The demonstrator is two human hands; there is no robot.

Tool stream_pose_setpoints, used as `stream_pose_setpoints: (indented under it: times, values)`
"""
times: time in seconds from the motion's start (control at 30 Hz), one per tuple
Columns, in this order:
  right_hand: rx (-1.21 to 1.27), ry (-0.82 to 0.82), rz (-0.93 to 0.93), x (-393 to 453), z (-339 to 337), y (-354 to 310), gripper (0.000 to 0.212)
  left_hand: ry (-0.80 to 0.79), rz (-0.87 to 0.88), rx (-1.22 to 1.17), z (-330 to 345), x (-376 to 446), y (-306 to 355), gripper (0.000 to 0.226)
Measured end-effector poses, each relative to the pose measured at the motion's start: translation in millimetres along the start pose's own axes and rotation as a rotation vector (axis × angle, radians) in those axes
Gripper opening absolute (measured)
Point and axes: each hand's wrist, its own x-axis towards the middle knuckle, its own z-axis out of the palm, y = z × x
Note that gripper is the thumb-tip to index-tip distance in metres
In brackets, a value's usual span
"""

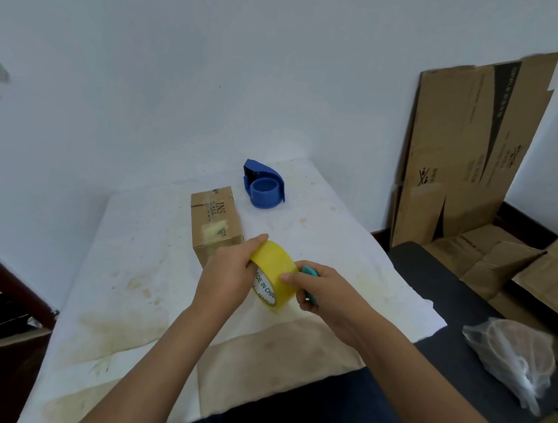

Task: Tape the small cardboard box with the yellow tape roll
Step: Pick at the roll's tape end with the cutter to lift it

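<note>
Small cardboard box (217, 225) lies on white-covered worktop (134, 265), no fresh yellow strip visible. Left hand (230, 271) grips yellow tape roll (272, 274) just before box; right hand (326, 290) pinches roll's edge, clutching teal tool (310, 272). Blue dispenser (263, 185) behind. Taping not yet begun, apparently.

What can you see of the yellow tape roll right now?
The yellow tape roll is a wide ring of glossy yellow tape on a white inner core printed with green lettering that reads in part "MADE IN CHINA". It is held off the white cloth-covered table, tilted with its open core facing the camera, just in front of the small brown cardboard box. The left hand grips its left side; the right hand, also holding a small teal object, presses fingers on its outer surface. No free tape end shows.
</note>
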Motion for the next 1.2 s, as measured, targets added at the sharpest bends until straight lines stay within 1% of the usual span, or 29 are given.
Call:
stream_pose_setpoints:
  times: [0.1, 0.17, 0.23, 0.37, 0.47, 0.57, 0.63, 0.67, 0.73, 0.77, 0.83, 0.87, 0.9, 0.93, 1.0, 1.07, 1.1, 1.13, 1.2]
  values:
    - [-0.008, 0.062, 0.016, 0.9, 2.9, -0.8, 0.016, 0.046, 0.114, 0.147, -1.5, -2.9, 4.3, 0.050]
    - [0.005, 0.084, 0.015, 1.4, 4.2, -1.0, 0.019, 0.044, 0.120, 0.161, -2.9, -3.3, 4.8, 0.051]
    - [-0.003, 0.103, 0.009, 2.0, 5.6, -1.1, 0.018, 0.039, 0.082, 0.114, -4.9, -2.8, 2.9, 0.049]
    - [-0.042, 0.070, -0.031, 2.6, 6.2, -0.5, 0.011, 0.027, -0.008, -0.047, -7.3, -1.9, 0.6, 0.044]
    - [-0.088, 0.067, -0.047, 2.2, 2.4, -0.8, 0.019, -0.024, -0.051, -0.141, -5.9, -0.9, -2.9, 0.038]
    - [-0.098, 0.048, -0.058, 0.0, -1.9, -2.6, 0.020, -0.067, -0.136, -0.410, -1.3, 0.3, -10.9, 0.031]
    - [-0.047, 0.006, -0.054, -2.1, -4.0, -4.6, 0.014, -0.087, -0.247, -0.604, 1.8, -2.9, -9.4, 0.021]
    - [-0.020, -0.005, -0.047, -3.3, -4.4, -5.4, 0.012, -0.100, -0.282, -0.662, 3.1, -4.7, -8.2, 0.019]
    - [0.008, 0.028, -0.033, -3.5, -5.7, -5.5, 0.016, -0.189, -0.275, -0.724, 4.9, -8.4, -5.7, 0.028]
    - [0.002, 0.065, -0.028, -3.2, -7.1, -4.6, 0.022, -0.275, -0.234, -0.738, 4.2, -10.9, -4.8, 0.036]
    - [-0.084, 0.140, -0.030, -3.0, -10.8, -1.2, 0.027, -0.477, -0.149, -0.741, -2.4, -15.2, -2.7, 0.054]
    - [-0.156, 0.169, -0.034, -2.6, -12.8, 1.1, 0.026, -0.566, -0.113, -0.728, -8.2, -16.5, -0.4, 0.058]
    - [-0.230, 0.193, -0.038, -2.1, -14.2, 3.7, 0.026, -0.630, -0.082, -0.699, -13.8, -17.3, 2.5, 0.058]
    - [-0.293, 0.214, -0.047, -1.2, -15.2, 6.3, 0.029, -0.659, -0.056, -0.644, -18.0, -17.5, 5.3, 0.053]
    - [-0.377, 0.250, -0.086, 0.2, -14.2, 8.9, 0.041, -0.601, -0.022, -0.482, -19.7, -14.3, 11.1, 0.036]
    - [-0.434, 0.290, -0.105, 0.1, -10.7, 6.4, 0.055, -0.548, -0.041, -0.369, -16.6, -10.1, 17.7, 0.025]
    - [-0.469, 0.315, -0.107, -0.5, -9.4, 4.1, 0.058, -0.562, -0.064, -0.377, -15.7, -9.3, 20.8, 0.023]
    - [-0.503, 0.340, -0.119, -1.2, -8.6, 1.9, 0.056, -0.590, -0.082, -0.413, -15.0, -8.9, 22.0, 0.022]
    - [-0.550, 0.373, -0.155, -2.7, -8.9, -1.6, 0.047, -0.642, -0.092, -0.498, -15.7, -8.8, 21.0, 0.019]
